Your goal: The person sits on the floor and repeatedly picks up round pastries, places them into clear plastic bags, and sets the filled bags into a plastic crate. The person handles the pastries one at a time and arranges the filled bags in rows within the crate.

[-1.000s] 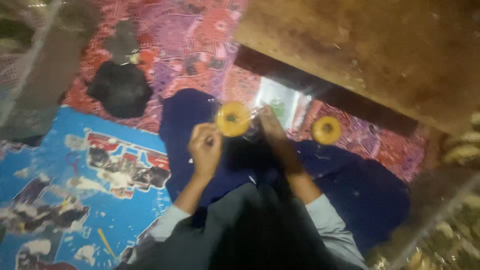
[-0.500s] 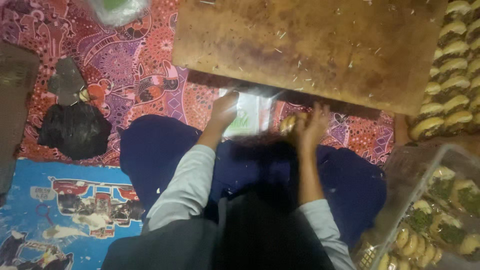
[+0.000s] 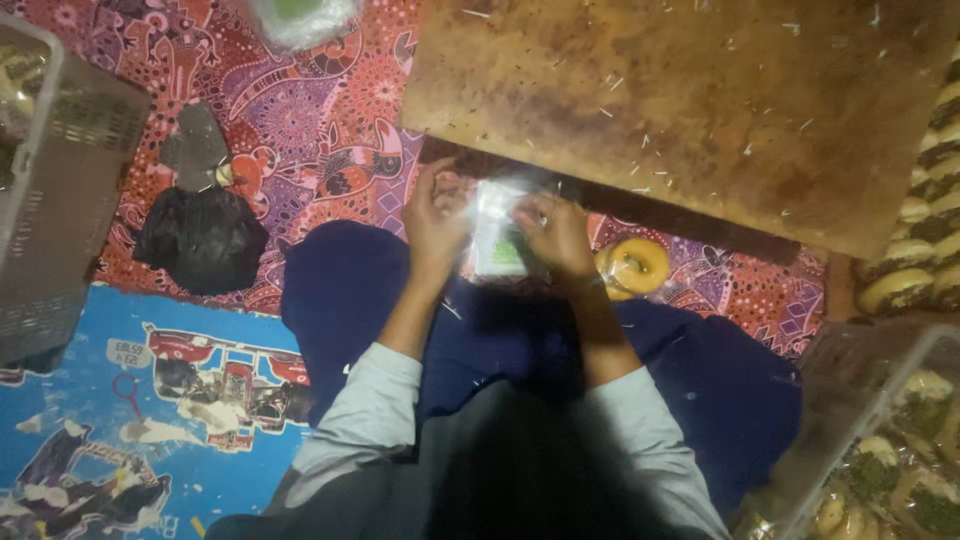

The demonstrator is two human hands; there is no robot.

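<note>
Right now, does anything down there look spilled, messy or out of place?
Yes: pale crumbs or shreds are scattered over the brown board. A ring-shaped pastry lies alone on the patterned mat, beside the right hand. Both hands hold a clear packet; the left hand grips its side.

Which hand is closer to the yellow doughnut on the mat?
The right hand. It sits just left of the doughnut in the picture, holding the clear packet. The left hand grips the packet's far side, farther from the doughnut.

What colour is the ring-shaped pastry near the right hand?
Golden yellow ring-shaped pastry, beside the right hand; head view.
</note>
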